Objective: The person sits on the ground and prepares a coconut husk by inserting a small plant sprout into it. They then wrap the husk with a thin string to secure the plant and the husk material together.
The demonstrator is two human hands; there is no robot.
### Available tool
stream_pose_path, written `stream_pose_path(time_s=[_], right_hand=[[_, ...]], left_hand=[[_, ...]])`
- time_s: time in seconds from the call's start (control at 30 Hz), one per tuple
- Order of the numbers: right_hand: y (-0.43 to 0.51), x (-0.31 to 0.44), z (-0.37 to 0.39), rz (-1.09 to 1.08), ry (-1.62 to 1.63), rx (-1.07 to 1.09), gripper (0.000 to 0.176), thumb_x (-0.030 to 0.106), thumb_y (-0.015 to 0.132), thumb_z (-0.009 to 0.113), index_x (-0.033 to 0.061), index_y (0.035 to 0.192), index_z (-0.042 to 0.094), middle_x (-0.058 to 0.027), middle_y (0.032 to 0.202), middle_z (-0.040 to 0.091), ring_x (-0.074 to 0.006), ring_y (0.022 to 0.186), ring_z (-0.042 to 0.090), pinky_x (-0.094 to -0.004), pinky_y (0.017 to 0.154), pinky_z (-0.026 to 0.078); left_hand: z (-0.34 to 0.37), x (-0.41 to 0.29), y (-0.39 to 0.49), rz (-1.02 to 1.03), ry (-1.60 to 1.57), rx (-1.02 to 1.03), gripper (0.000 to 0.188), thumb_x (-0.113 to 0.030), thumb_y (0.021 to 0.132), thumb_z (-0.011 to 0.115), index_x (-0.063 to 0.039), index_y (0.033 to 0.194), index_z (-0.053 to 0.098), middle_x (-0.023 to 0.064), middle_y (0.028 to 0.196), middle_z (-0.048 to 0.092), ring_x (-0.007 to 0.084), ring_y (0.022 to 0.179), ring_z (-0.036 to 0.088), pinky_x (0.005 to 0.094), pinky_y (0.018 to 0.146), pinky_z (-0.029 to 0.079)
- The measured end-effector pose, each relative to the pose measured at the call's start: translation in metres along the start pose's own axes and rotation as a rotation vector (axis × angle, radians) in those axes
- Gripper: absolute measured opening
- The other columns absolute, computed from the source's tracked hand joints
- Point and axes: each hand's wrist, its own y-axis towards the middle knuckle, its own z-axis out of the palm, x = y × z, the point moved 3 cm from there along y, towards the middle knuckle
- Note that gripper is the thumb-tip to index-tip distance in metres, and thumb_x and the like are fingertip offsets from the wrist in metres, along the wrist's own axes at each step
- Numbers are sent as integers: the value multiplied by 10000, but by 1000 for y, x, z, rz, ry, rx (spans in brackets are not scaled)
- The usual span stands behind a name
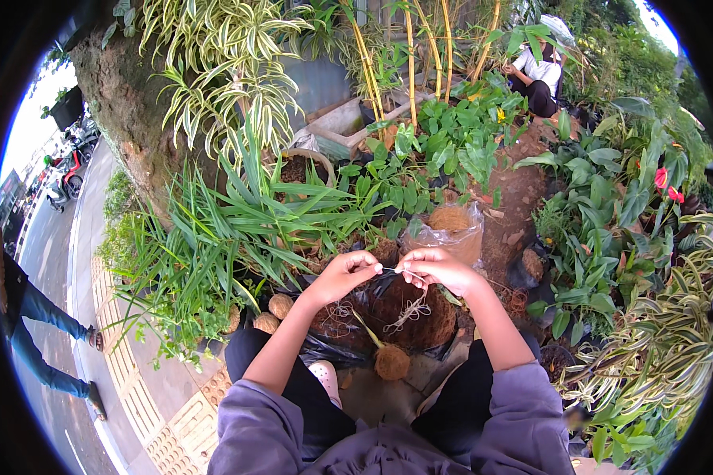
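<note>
My left hand pinches a thin pale string between thumb and forefinger. Close by, my right hand grips the same string, a short length stretched between both hands. A loose tangle of string dangles under my right hand. Below lies dark brown growing medium on black plastic sheeting. Between my feet rests a round fibre-wrapped ball with a pale green shoot rising from it. Just beyond my right hand sits a clear plastic bag with brown fibre.
More fibre balls lie left of the sheeting. Long-leaved plants crowd the left, variegated plants the right. A person crouches at the far end of the dirt path. Another person's legs stand left, beside tactile paving.
</note>
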Motion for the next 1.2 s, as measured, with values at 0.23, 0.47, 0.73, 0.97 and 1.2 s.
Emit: stream_pose_path(time_s=[0.23, 0.47, 0.73, 0.97, 1.2], right_hand=[[-3, -9, -10, 0, -39, -6, 187, 219, 931, 586, 54, 1001, 638, 39, 778, 586, -31, 624, 466, -184, 538, 362], [-7, -7, 0, -38, -96, -113, 208, 220, 918, 625, 54, 1041, 652, 68, 771, 568, -18, 616, 426, -175, 535, 322], [-6, -9, 2, -108, 6, -182, 224, 195, 916, 622, 30, 1063, 649, 26, 872, 624, -29, 713, 524, -184, 602, 410], [1, -14, 9, -126, -11, -128, 186, 202, 909, 634, 45, 1009, 644, 43, 814, 593, -32, 676, 494, -189, 575, 389], [6, -18, 16, -124, 43, -107, 183, 211, 910, 635, 55, 1005, 633, 41, 816, 596, -38, 692, 513, -184, 599, 408]], left_hand=[[-20, -3, -8, -57, 72, -99, 148, -190, 926, 618, -44, 903, 622, -108, 650, 364, 10, 588, 292, 203, 522, 248], [-9, -9, -13, -102, 5, -56, 115, -163, 919, 629, -48, 904, 623, -108, 688, 403, 5, 621, 312, 196, 544, 253], [-7, 6, -8, -137, -167, 3, 106, -153, 935, 581, -52, 965, 572, -30, 871, 552, 61, 787, 535, 229, 760, 462], [5, 4, -7, -223, -149, 16, 134, -153, 934, 577, -39, 1002, 590, -30, 865, 569, 62, 803, 558, 224, 775, 470], [14, 10, -1, -80, -208, -42, 127, -115, 890, 659, -29, 982, 647, -103, 766, 525, -19, 658, 375, 160, 582, 297]])
